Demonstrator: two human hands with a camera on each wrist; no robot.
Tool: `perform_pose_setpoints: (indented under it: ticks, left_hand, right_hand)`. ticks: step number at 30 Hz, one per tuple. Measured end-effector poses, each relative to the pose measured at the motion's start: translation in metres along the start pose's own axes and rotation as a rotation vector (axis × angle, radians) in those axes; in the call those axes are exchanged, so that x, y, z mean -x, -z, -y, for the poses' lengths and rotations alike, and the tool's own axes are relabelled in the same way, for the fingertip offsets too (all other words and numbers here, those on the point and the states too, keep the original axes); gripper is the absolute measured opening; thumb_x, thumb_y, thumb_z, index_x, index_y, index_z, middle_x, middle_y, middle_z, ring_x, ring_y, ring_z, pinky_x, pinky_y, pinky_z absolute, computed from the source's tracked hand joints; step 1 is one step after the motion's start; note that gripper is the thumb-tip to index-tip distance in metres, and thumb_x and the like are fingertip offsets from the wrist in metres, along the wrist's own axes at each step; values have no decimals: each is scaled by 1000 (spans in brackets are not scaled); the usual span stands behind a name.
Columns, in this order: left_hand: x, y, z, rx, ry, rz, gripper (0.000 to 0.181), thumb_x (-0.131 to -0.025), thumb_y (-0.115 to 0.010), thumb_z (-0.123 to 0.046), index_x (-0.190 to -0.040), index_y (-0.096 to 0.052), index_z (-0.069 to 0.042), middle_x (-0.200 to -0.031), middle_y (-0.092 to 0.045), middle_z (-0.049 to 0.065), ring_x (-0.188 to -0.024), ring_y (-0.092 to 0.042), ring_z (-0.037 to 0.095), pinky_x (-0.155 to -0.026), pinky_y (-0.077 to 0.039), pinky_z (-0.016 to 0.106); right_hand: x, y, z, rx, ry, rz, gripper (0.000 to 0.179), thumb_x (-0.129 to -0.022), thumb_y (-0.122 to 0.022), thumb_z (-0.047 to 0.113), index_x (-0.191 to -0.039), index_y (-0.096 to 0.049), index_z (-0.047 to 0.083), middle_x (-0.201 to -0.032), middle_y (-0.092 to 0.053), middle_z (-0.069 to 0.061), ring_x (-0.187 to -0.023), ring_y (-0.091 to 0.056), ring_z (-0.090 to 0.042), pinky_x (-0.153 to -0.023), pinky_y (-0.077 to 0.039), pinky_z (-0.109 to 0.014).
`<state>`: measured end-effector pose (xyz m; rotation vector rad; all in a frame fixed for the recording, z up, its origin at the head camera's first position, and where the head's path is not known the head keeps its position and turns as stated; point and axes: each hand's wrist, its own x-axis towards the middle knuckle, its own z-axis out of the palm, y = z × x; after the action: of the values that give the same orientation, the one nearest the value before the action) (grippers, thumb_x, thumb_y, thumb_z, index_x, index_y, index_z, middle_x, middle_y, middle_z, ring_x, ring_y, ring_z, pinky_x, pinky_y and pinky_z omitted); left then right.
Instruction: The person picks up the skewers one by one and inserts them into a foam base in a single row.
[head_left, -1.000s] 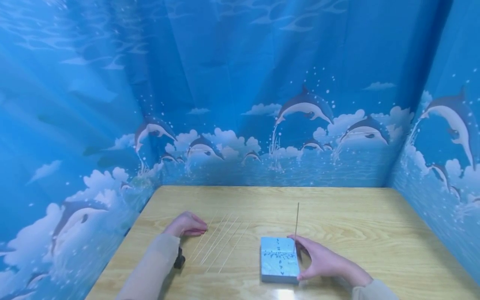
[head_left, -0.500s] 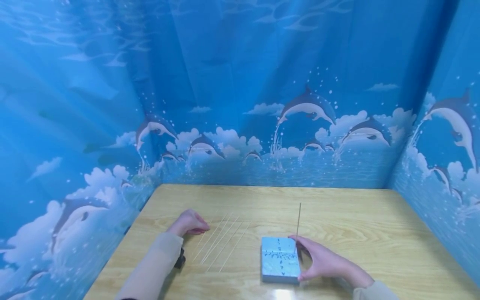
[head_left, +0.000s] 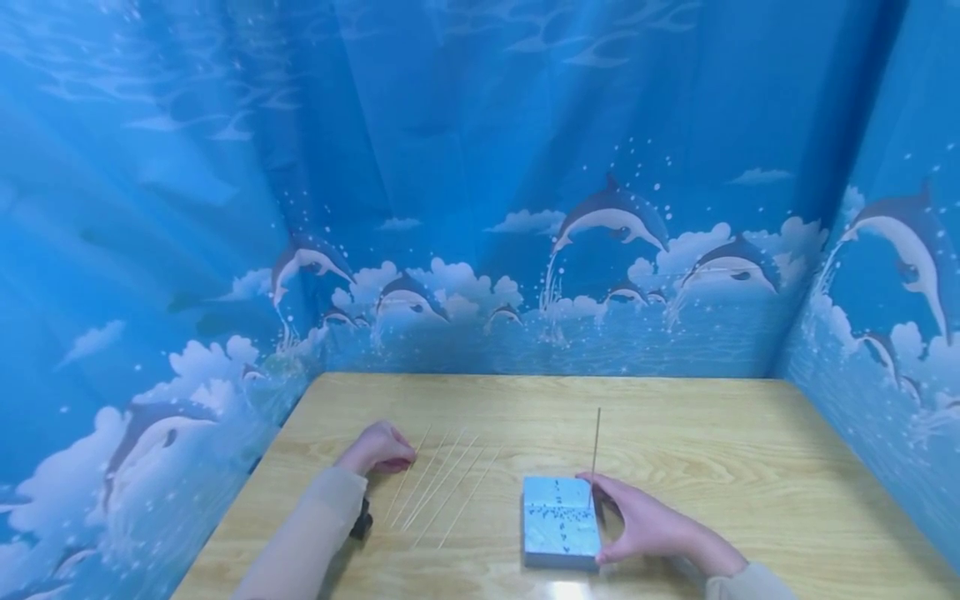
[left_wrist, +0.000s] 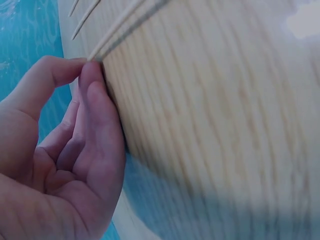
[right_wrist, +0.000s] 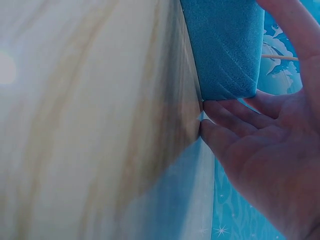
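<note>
Left hand (head_left: pixel 381 447): thumb and fingertip pinch one thin stick, and the other fingers are bent.
Held stick (left_wrist: pixel 116 30): it is over the left half of the desk (head_left: pixel 712 433). I cannot tell if it is all the way off the wood.
Lying sticks (head_left: pixel 469 497): about five more lie just beside it, toward the middle of the desk. They all slant about the same way, and they are so thin that counting is hard.
Right hand (head_left: pixel 641 518): thumb and fingers are spread wide and curved round the right side of the block, holding it.
Block (head_left: pixel 560 521): it is blue, lies flat, and has dark specks on top. It is right of the middle, well away from the far edge of the desk.
Standing stick (head_left: pixel 596 458): it stands up from the block, close to its right edge, with a small lean.
Done: one stick looks to be in the block.
To do: if all the sticks go in, the pinched one and the lying ones are left. So it seems to be near the start.
</note>
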<state>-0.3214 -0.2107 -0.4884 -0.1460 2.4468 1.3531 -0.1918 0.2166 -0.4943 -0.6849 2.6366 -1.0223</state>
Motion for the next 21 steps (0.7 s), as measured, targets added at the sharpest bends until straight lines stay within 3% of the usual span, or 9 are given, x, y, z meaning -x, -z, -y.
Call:
perform_pose_setpoints:
  ticks: [10, 17, 21]
  left_hand:
    - [6, 10, 1, 59, -6, 51, 19, -81, -74, -3, -96, -70, 8, -78, -71, 6, -63, -63, 9, -64, -60, 24]
    - [19, 31, -15, 173, -28, 68, 25, -89, -68, -5, -109, -67, 9, -93, -74, 12, -74, -66, 9, -73, -61, 23]
    - [26, 35, -25, 261, -52, 81, 27, -93, -64, -6, -115, -63, 10, -108, -71, 20, -81, -66, 12, -78, -61, 24]
  right_hand:
    - [1, -2, 0, -9, -9, 2, 116, -63, -86, 54, -151, -32, 0, -152, -43, -21, -138, -43, -41, -113, -30, -65]
    - [1, 0, 2, -18, -11, 2, 116, -63, -86, 53, -151, -32, 0, -153, -41, -21, -139, -42, -41, -114, -30, -63]
    - [0, 0, 2, -2, 16, -5, 116, -63, -86, 53, -150, -32, -2, -151, -44, -21, -137, -44, -41, -113, -32, -63]
